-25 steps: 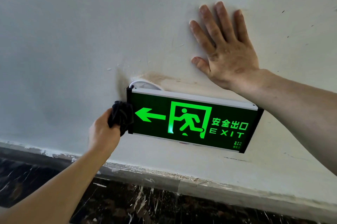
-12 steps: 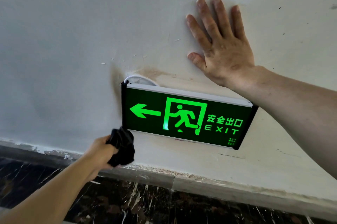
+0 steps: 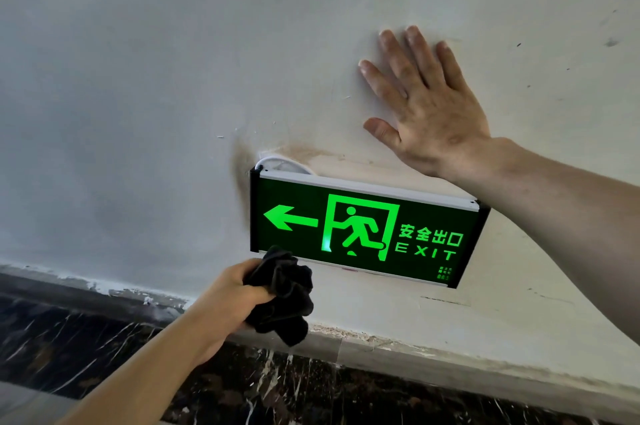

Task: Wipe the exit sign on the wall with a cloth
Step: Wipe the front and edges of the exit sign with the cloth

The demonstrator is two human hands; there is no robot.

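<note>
A lit green exit sign [image 3: 363, 230] with an arrow, a running figure and the word EXIT hangs low on the white wall [image 3: 138, 78]. My left hand [image 3: 228, 293] is shut on a crumpled black cloth [image 3: 280, 293]. The cloth sits just under the sign's lower left corner and touches its bottom edge. My right hand [image 3: 426, 109] lies flat on the wall above the sign's right half, fingers spread, holding nothing.
A white cable [image 3: 277, 161] loops out above the sign's top left corner, beside brown smudges on the wall. Below runs a rough plaster edge and a dark marble skirting [image 3: 104, 348] with white veins.
My left hand with the cloth has gone from the sign's left end down past its lower left corner, then right to sit under the bottom edge. My right hand stays flat on the wall.
</note>
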